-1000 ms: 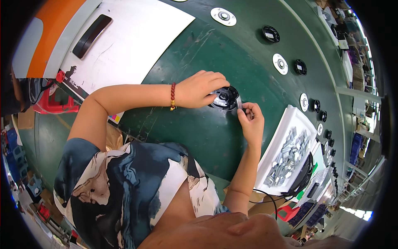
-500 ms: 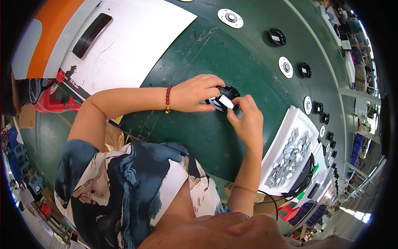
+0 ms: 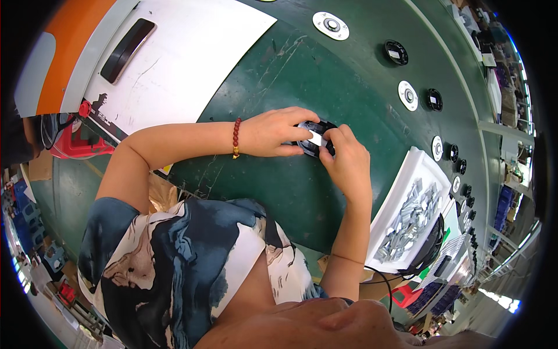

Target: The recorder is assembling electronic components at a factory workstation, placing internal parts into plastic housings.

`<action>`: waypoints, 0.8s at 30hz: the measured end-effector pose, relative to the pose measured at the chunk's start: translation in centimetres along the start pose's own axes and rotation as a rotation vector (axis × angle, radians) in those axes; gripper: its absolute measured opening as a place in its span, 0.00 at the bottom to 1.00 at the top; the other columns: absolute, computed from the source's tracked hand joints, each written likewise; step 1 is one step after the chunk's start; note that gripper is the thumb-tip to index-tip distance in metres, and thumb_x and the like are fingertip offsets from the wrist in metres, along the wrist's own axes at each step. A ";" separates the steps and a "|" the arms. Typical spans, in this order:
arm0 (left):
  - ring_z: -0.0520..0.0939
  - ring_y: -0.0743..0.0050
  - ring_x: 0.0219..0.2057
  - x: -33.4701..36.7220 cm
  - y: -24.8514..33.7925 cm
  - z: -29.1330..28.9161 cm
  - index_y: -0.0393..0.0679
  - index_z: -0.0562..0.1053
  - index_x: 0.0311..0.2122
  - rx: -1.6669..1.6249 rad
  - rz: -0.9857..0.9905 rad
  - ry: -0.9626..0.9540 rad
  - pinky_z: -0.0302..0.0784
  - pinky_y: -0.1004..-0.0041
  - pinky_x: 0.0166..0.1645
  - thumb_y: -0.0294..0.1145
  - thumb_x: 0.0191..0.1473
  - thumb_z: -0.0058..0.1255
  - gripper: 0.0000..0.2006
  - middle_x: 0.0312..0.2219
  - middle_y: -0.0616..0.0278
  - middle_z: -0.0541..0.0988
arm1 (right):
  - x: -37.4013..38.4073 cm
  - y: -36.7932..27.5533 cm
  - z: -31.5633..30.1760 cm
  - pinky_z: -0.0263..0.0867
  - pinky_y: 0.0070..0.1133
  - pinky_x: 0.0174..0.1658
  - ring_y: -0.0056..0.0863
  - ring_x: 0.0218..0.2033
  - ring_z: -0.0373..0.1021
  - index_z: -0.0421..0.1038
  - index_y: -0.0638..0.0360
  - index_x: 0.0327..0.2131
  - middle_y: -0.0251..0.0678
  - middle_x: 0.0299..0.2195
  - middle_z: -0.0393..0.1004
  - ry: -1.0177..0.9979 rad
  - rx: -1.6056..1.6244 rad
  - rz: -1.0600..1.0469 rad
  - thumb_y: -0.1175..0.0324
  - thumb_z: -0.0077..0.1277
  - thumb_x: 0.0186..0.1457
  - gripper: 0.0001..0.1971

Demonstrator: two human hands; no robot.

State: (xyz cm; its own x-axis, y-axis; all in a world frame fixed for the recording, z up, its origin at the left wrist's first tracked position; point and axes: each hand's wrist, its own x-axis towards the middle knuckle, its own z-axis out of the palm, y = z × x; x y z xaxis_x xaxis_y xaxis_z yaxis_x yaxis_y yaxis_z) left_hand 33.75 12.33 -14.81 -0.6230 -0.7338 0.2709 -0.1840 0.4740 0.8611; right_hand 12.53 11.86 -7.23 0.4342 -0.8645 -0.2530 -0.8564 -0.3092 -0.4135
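A black round plastic housing (image 3: 310, 149) lies on the green work surface in front of me, its hollow side up. In its middle sits a small bright rectangular block (image 3: 317, 138), silvery white. My left hand (image 3: 278, 132) grips the housing from its left, fingers over the far rim and thumb at the near side. From the right, my right hand (image 3: 350, 161) is closed with thumb and index finger against the block's right end and the housing's edge. The fingers hide much of the housing.
At right stands a white tray (image 3: 381, 218) with several loose silver blocks (image 3: 410, 221). Beyond run white discs (image 3: 331, 25) and black housings (image 3: 396, 52) in a row on the green belt. A dark phone-like object (image 3: 128, 51) lies on a white sheet (image 3: 192, 41) at left.
The block has gone from tilted between my right fingers to lying lower in the housing. My right fingertips shifted slightly. The discs and housings on the belt moved a little to the right.
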 end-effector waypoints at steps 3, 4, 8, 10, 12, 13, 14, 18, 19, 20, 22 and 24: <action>0.73 0.47 0.50 0.1 0.1 0.0 0.40 0.74 0.40 0.033 0.043 0.002 0.72 0.60 0.52 0.28 0.44 0.63 0.16 0.51 0.47 0.69 | -0.2 -0.1 0.0 0.67 0.33 0.30 0.40 0.28 0.71 0.71 0.58 0.34 0.37 0.32 0.69 0.003 -0.024 0.015 0.72 0.56 0.46 0.09; 0.73 0.47 0.50 0.1 0.2 0.0 0.40 0.75 0.40 0.065 0.061 0.002 0.72 0.59 0.52 0.28 0.44 0.62 0.16 0.51 0.47 0.69 | -0.2 -0.1 0.1 0.67 0.33 0.30 0.40 0.28 0.71 0.71 0.58 0.35 0.37 0.32 0.69 0.012 -0.030 0.015 0.73 0.55 0.47 0.09; 0.73 0.47 0.50 -0.3 0.1 0.0 0.40 0.74 0.40 0.084 0.043 0.002 0.72 0.59 0.52 0.28 0.44 0.62 0.16 0.51 0.46 0.69 | -0.8 -0.5 -0.4 0.66 0.33 0.30 0.41 0.28 0.71 0.72 0.57 0.35 0.37 0.29 0.69 0.099 0.069 0.056 0.73 0.53 0.50 0.08; 0.73 0.47 0.50 -0.2 0.2 0.0 0.40 0.74 0.40 0.097 0.046 -0.006 0.72 0.59 0.52 0.29 0.45 0.62 0.15 0.51 0.46 0.68 | -1.7 0.3 -0.9 0.67 0.32 0.31 0.41 0.29 0.72 0.75 0.55 0.38 0.39 0.29 0.73 0.058 0.107 0.138 0.73 0.50 0.52 0.10; 0.73 0.47 0.49 0.0 0.2 0.1 0.40 0.74 0.39 0.096 0.054 -0.006 0.72 0.59 0.52 0.29 0.45 0.62 0.15 0.51 0.46 0.68 | -2.5 0.6 -1.1 0.68 0.32 0.32 0.42 0.30 0.73 0.76 0.54 0.40 0.40 0.30 0.75 0.041 0.164 0.139 0.73 0.49 0.52 0.11; 0.73 0.46 0.49 0.0 0.2 0.1 0.40 0.74 0.39 0.104 0.057 -0.006 0.72 0.59 0.52 0.29 0.45 0.62 0.14 0.51 0.46 0.68 | -2.7 0.7 -1.0 0.69 0.32 0.34 0.42 0.30 0.74 0.77 0.52 0.41 0.41 0.31 0.77 0.025 0.227 0.132 0.73 0.47 0.53 0.13; 0.73 0.46 0.49 0.0 0.2 0.1 0.40 0.74 0.39 0.104 0.056 -0.008 0.72 0.59 0.52 0.29 0.45 0.62 0.14 0.51 0.46 0.68 | -2.7 0.7 -0.9 0.69 0.32 0.34 0.42 0.30 0.74 0.77 0.52 0.41 0.41 0.31 0.77 0.025 0.229 0.133 0.73 0.47 0.53 0.13; 0.73 0.46 0.49 -0.1 0.2 0.0 0.39 0.74 0.38 0.105 0.047 -0.006 0.72 0.59 0.52 0.29 0.46 0.61 0.14 0.51 0.46 0.68 | -2.5 0.8 -0.6 0.69 0.32 0.36 0.43 0.31 0.74 0.77 0.51 0.43 0.43 0.33 0.78 -0.057 0.215 0.151 0.74 0.45 0.52 0.16; 0.73 0.46 0.49 0.0 0.2 0.0 0.39 0.73 0.38 0.108 0.046 -0.003 0.72 0.59 0.52 0.29 0.46 0.61 0.14 0.51 0.46 0.68 | -2.5 0.9 -0.6 0.69 0.32 0.36 0.44 0.31 0.74 0.77 0.51 0.43 0.43 0.33 0.78 -0.055 0.213 0.150 0.74 0.45 0.52 0.16; 0.73 0.46 0.49 0.0 0.1 0.0 0.39 0.73 0.38 0.108 0.045 -0.003 0.72 0.59 0.52 0.29 0.46 0.61 0.14 0.51 0.46 0.68 | -2.5 1.0 -0.6 0.69 0.32 0.36 0.44 0.31 0.74 0.77 0.51 0.43 0.43 0.33 0.78 -0.056 0.213 0.149 0.74 0.45 0.52 0.16; 0.73 0.46 0.49 0.1 0.1 0.0 0.39 0.74 0.39 0.103 0.050 0.003 0.72 0.59 0.52 0.29 0.46 0.61 0.14 0.51 0.46 0.68 | -2.5 1.2 -0.5 0.69 0.33 0.36 0.44 0.30 0.74 0.77 0.50 0.44 0.44 0.31 0.78 -0.050 0.232 0.140 0.74 0.44 0.52 0.17; 0.73 0.46 0.49 0.1 0.2 0.0 0.39 0.74 0.39 0.108 0.051 0.005 0.72 0.59 0.52 0.29 0.46 0.61 0.14 0.51 0.46 0.68 | -2.5 1.2 -0.6 0.68 0.34 0.35 0.44 0.30 0.74 0.77 0.50 0.45 0.44 0.30 0.78 -0.066 0.228 0.154 0.74 0.44 0.52 0.18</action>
State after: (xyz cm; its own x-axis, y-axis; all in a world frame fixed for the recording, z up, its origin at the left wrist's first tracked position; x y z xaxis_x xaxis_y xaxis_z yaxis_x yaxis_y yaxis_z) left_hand 33.61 12.36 -14.63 -0.6300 -0.7099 0.3150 -0.2333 0.5598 0.7951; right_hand 10.24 13.40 -6.56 0.3273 -0.8646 -0.3812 -0.8321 -0.0726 -0.5498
